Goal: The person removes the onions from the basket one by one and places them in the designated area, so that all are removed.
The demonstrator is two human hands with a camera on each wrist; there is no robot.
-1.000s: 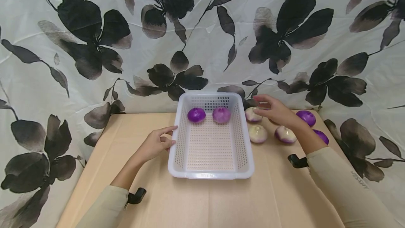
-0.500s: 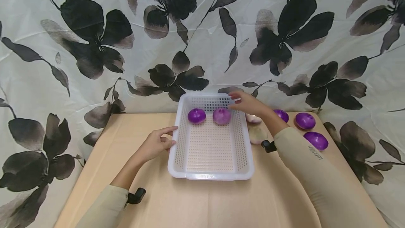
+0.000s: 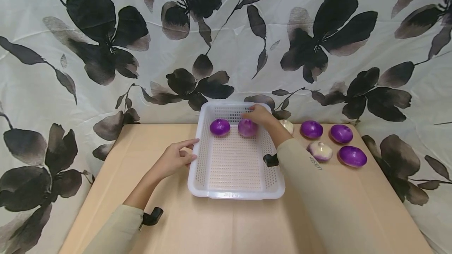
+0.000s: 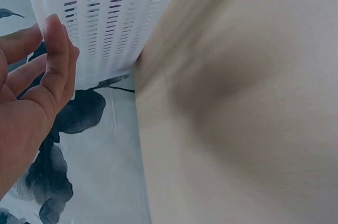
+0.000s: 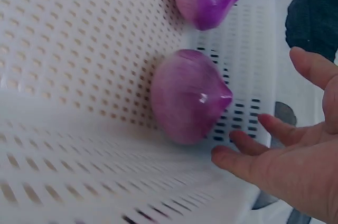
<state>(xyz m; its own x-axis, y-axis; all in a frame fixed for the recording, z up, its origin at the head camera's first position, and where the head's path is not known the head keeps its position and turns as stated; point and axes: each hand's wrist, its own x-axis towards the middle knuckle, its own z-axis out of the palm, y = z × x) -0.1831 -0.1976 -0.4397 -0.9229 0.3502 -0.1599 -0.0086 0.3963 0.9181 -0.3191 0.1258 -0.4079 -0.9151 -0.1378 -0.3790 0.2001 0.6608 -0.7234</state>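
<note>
A white perforated plastic basket (image 3: 234, 197) holds a dark purple onion (image 3: 219, 127) and a paler purple onion (image 3: 247, 128) near its far end. My left hand (image 3: 175, 158) is at the basket's left side, fingertips touching the outer wall by the rim. My right hand (image 3: 262, 117) reaches over the far right corner. In the right wrist view, its spread fingers (image 5: 240, 163) are close beside the paler onion (image 5: 187, 97), with nothing held. The left wrist view has the left hand's fingers (image 4: 55, 65) against the slotted wall (image 4: 105, 18).
Right of the basket on the wooden table (image 3: 233, 226) lie several onions: purple ones (image 3: 311, 129) and whitish ones, one whitish onion (image 3: 320, 151) nearest the right sleeve. Another whitish onion (image 3: 287, 126) is partly behind the right wrist. A floral cloth (image 3: 254, 66) hangs behind.
My right hand has moved left from above the loose onions to over the basket's far right corner, beside the paler onion. The left hand stays at the basket's side.
</note>
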